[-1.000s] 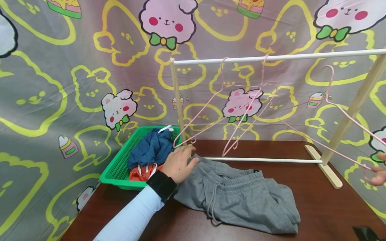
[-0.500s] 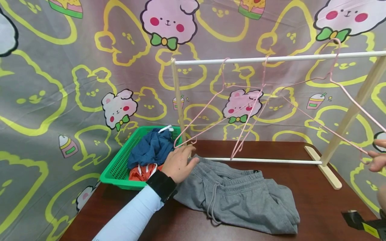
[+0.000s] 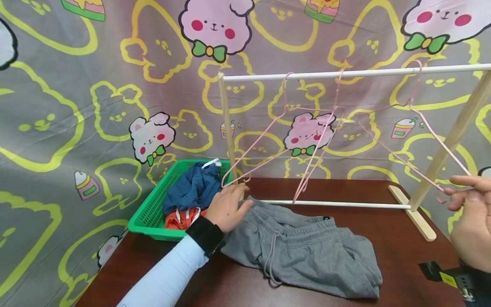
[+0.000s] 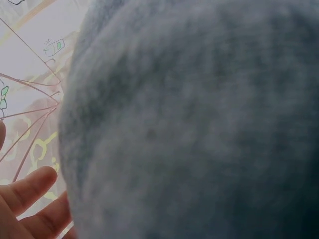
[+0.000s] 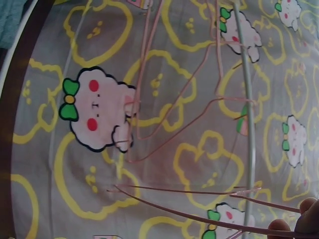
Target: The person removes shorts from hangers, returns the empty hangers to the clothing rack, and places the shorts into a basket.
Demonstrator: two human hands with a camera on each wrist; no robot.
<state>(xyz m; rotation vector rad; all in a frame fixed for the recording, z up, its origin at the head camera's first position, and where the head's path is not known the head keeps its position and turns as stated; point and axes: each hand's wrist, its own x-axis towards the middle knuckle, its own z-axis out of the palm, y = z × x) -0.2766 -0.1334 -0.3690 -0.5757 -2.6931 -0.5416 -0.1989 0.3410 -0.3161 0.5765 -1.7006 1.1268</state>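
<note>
My right hand [image 3: 473,217] grips a pink wire hanger [image 3: 416,87] by its lower right corner, thumb and fingers around the wire. The hanger's hook overlaps the white rail [image 3: 376,72] in the head view. In the right wrist view only the fingertips [image 5: 306,206] show at the lower right, at the wire. My left hand [image 3: 228,209] lies at the left end of folded grey drawstring pants [image 3: 307,251] on the table, fingers loosely extended. Blurred grey cloth [image 4: 189,119] fills most of the left wrist view, beside relaxed fingers [image 4: 35,186].
Two more pink hangers, a left one [image 3: 284,96] and a middle one [image 3: 336,96], hang from the rail. The rack has wooden posts and a wooden foot [image 3: 414,213]. A green basket [image 3: 147,209] at the left holds blue [image 3: 193,185] and orange clothing [image 3: 180,219].
My right hand has come in from the right edge, moving left with the hanger. The hook rose above the rail, then came down onto its level. My left hand stays in place.
</note>
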